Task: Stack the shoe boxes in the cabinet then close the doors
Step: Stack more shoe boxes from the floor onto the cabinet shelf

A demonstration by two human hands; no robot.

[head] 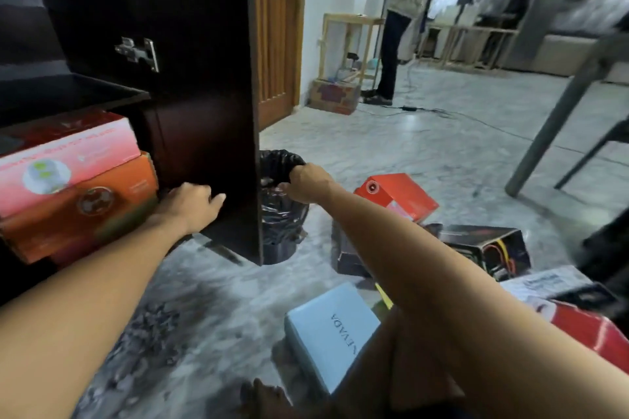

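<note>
Two boxes (75,177) are sitting stacked at nine o'clock; my left hand (190,202) is pressing the door (190,78) with loose fingers, my right hand (308,182) is gripping the bin's (282,214) rim.

we cannot tell whether the right hand (308,180) grips the bin (282,214) rim, its fingertips lost against the black liner. the open cabinet door (190,95) hides the bin's left side, and motion blur smears the orange box (81,207) at far left.
</note>
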